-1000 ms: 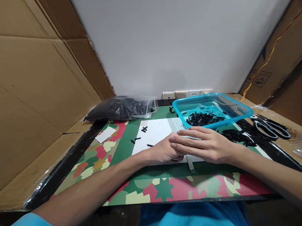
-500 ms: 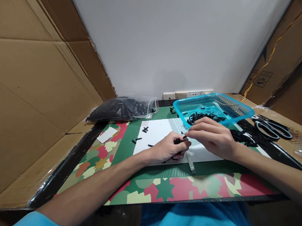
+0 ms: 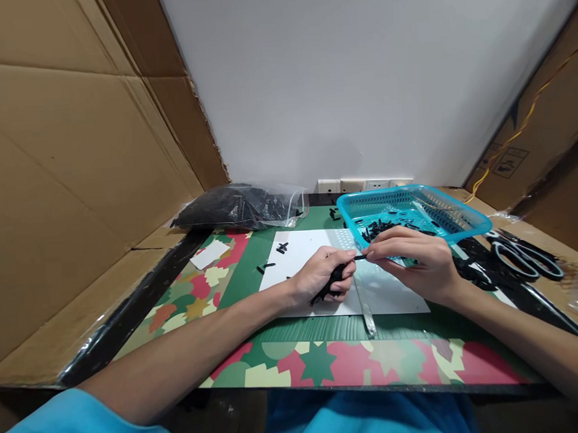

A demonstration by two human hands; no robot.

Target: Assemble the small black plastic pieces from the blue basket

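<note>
My left hand (image 3: 324, 275) is closed round a bundle of black strands (image 3: 328, 290), whose ends hang below the fingers. Between its thumb and my right hand (image 3: 410, 257) runs a small black piece (image 3: 360, 257), pinched by the right fingertips. Both hands are over a white sheet (image 3: 300, 245). A thin whitish strip (image 3: 366, 312) lies on the sheet below them. Small black pieces (image 3: 282, 248) are scattered at the sheet's upper left. Just behind my right hand stands a blue basket (image 3: 461, 218) with many short black pieces inside.
A clear bag of black material (image 3: 241, 207) lies at the back left. Scissors (image 3: 528, 260) rest at the right, beside more black pieces (image 3: 476, 273). A white paper scrap (image 3: 209, 254) is on the patterned mat (image 3: 319, 363). Cardboard walls (image 3: 76, 162) stand on both sides.
The left hand has turned, so more of the black bundle shows below its fingers. The small black piece is now visible stretching between the two hands. The view has shifted slightly.
</note>
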